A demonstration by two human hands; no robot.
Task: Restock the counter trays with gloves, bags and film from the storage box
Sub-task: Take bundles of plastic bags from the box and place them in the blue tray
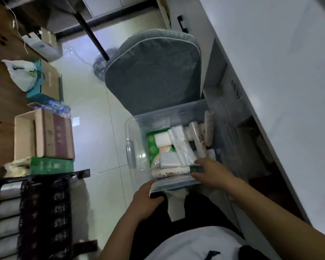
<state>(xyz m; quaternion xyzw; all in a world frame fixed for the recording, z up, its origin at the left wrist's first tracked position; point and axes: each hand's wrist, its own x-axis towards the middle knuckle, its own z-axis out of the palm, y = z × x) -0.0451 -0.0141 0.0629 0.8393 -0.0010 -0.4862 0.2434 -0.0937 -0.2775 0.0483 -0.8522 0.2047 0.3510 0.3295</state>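
We see the clear plastic storage box [137, 147] standing on the pale tiled floor [94, 132], its far edge against a grey cushioned chair [154, 72] and its right side just beside the white counter cabinet [270, 53]. Our left hand [145, 197] grips the near left corner of the box, fingers curled under its rim. Our right hand [211, 174] reaches over the near right edge, fingers partly open and touching a small green packet [195, 168] and a clear bag [182, 145] inside; we cannot tell whether they actually pinch either one.

Inside the box we count one green patterned pack [152, 147] at the left, two folded white stacks [162, 140] lying on it, and at least three rolls [199, 141] along the right wall, though others may be hidden beneath. A printed roll [169, 171] lies across the near edge.

To the left, by the wooden furniture, stand an open cardboard box [26, 136], a maroon box [60, 136] beside it and a green carton [51, 165] in front. A dark rack [43, 212] holding four pale rolls occupies the lower left corner
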